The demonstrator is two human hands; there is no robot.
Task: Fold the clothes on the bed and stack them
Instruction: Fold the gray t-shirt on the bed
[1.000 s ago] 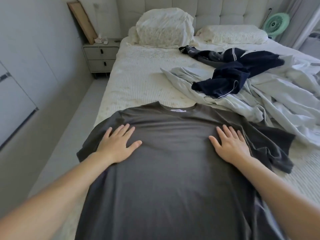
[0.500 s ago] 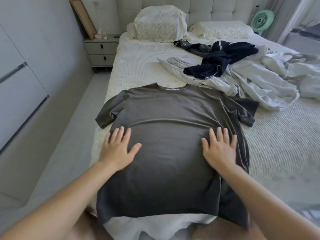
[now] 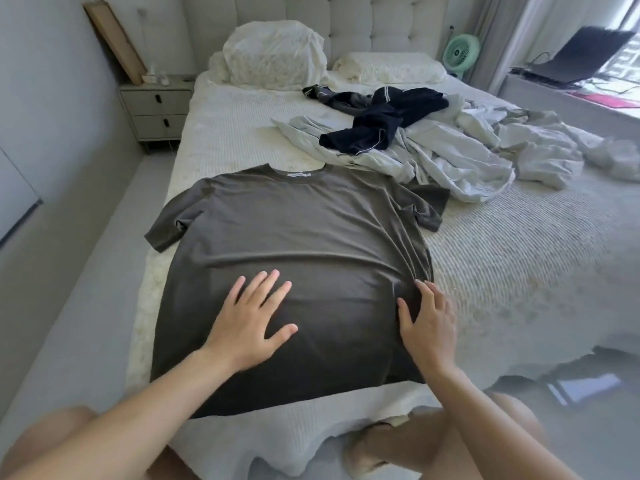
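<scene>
A dark grey T-shirt (image 3: 294, 237) lies spread flat on the bed (image 3: 519, 271), collar away from me, both sleeves out. My left hand (image 3: 251, 320) rests flat on its lower middle, fingers spread. My right hand (image 3: 427, 323) lies at the shirt's right side edge, fingers fairly straight and touching bunched fabric there. Farther up the bed a dark navy garment (image 3: 381, 119) lies crumpled on top of a pale grey-white garment (image 3: 443, 154).
Two pillows (image 3: 277, 53) lean against the headboard. A nightstand (image 3: 157, 109) stands left of the bed, with a green fan (image 3: 462, 53) and a laptop (image 3: 581, 60) on a ledge at the right. The bed's left edge runs close beside the shirt.
Both hands slid down the shirt toward the hem, smoothing it. The right hand moved out to the shirt's right edge, where the fabric now bunches. The view pulled back.
</scene>
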